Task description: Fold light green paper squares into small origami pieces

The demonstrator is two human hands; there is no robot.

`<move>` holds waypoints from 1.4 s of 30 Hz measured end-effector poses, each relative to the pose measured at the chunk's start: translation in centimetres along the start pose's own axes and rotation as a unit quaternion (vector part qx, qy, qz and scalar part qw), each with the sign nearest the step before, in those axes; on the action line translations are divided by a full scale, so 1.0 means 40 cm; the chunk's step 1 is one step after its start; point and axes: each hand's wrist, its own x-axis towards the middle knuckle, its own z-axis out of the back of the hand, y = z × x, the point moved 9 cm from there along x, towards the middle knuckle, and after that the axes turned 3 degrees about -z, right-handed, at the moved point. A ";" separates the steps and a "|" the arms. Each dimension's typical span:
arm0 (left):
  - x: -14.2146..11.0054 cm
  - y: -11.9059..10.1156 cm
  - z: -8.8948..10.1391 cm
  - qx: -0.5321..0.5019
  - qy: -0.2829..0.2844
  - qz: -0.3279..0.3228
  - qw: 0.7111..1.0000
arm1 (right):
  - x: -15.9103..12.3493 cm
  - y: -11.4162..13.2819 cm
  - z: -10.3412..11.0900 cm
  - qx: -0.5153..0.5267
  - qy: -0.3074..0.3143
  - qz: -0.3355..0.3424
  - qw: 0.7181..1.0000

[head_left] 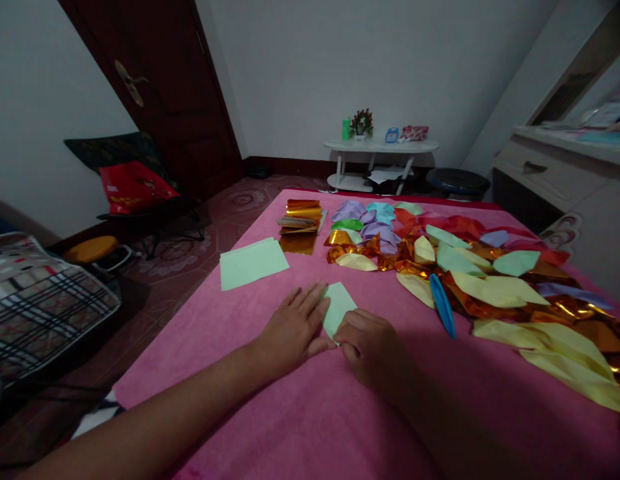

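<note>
A small light green sheet of paper (339, 305), apparently folded, lies on the pink tablecloth (270, 427) in front of me. My left hand (295, 323) rests flat with fingers stretched out, their tips on the paper's left edge. At the lower right edge of the same paper, my right hand (367, 343) has its fingers curled and pressed together on it. The right fingers cover that corner. A stack of light green paper (254, 264) is beyond my left hand. To the right of my right hand lies a blue oval object (443, 307).
Shiny gold foil sheets (299, 241) are piled near the far left table edge. Many folded paper pieces in yellow (495, 289), green, purple and red cover the right side. Behind stand a white side table (385, 145) and a black stool (457, 181); a chair with a red bag (135, 188) is left.
</note>
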 end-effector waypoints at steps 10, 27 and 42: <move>-0.037 -0.039 0.036 -0.057 -0.108 -0.079 0.989 | -0.015 -0.069 0.022 0.080 0.030 -0.154 0.984; -0.022 -0.014 0.034 -0.193 -0.091 -0.088 0.973 | -0.089 -0.032 0.062 0.088 -0.002 -0.090 0.992; -0.010 -0.013 0.022 -0.214 -0.068 -0.067 0.972 | -0.103 -0.012 0.035 -0.014 0.047 -0.085 0.995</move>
